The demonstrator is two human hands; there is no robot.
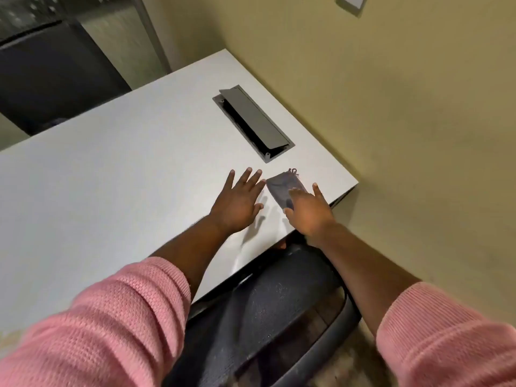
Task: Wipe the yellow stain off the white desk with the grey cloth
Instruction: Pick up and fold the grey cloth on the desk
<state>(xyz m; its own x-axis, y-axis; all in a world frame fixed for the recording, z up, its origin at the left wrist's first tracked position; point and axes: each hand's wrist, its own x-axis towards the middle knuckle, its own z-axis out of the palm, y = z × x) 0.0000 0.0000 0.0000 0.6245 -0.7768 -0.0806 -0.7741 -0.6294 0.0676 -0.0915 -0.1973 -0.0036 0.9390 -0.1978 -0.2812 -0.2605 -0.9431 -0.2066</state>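
Note:
The grey cloth [281, 186] lies folded on the white desk [111, 177], near its right front corner. My right hand [307, 212] is over the cloth's near end with fingers spread, touching or just above it and not gripping. My left hand [237, 202] rests flat on the desk just left of the cloth, fingers apart and fingertips almost at its edge. A faint yellowish-brown smear [11, 340] shows on the desk at the far lower left, partly hidden by my pink sleeve.
A dark cable hatch [251, 121] with its lid raised is set into the desk beyond the cloth. A beige wall [391, 107] runs along the desk's right side. A dark cabinet [55, 74] stands behind the desk. My legs and a chair [321, 344] are below the front edge.

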